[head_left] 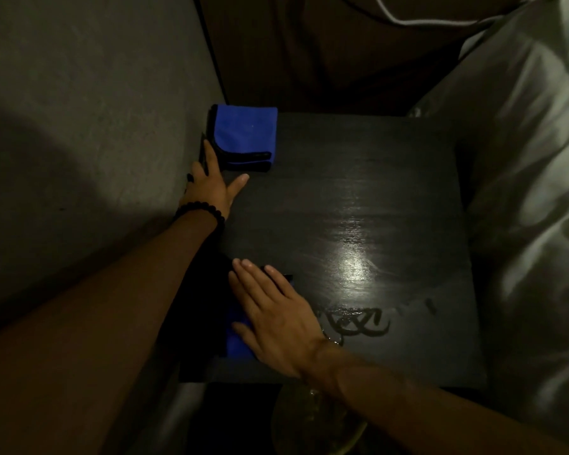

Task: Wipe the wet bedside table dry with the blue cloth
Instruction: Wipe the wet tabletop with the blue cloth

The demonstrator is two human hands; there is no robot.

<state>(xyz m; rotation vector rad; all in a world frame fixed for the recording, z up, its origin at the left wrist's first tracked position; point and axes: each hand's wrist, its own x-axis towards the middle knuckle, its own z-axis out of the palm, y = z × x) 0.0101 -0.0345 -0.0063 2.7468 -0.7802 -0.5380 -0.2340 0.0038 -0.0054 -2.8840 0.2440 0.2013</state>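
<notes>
Dim light falls on the dark wooden bedside surface [358, 198], which stands between a grey wall [79, 93] and a bed with pale rumpled bedding [532, 192]. A bright reflection shows near the middle of this surface, and just toward the front edge from it lie curly trails of water [358, 321], so that part looks wet.

At the far left corner of the surface lies a folded blue cloth with black edging [243, 136]. The left hand [212, 183], with a black bead bracelet [199, 211] on its wrist, rests at the left edge beside that cloth; its fingers are straight and spread, and they hold nothing, though one finger touches the side of the cloth.

At the near left corner of the surface, the right hand [273, 310] lies flat, fingers stretched and together, and presses down a second piece of blue cloth [239, 336]. Only a small part of it shows under the palm.

I judge that the wiping is in progress, and the wet trails just right of the pressing hand are not yet dried. The next move probably calls for sliding the cloth to the right across these trails with steady pressure, keeping the cloth flat under the palm so it does not bunch.
</notes>
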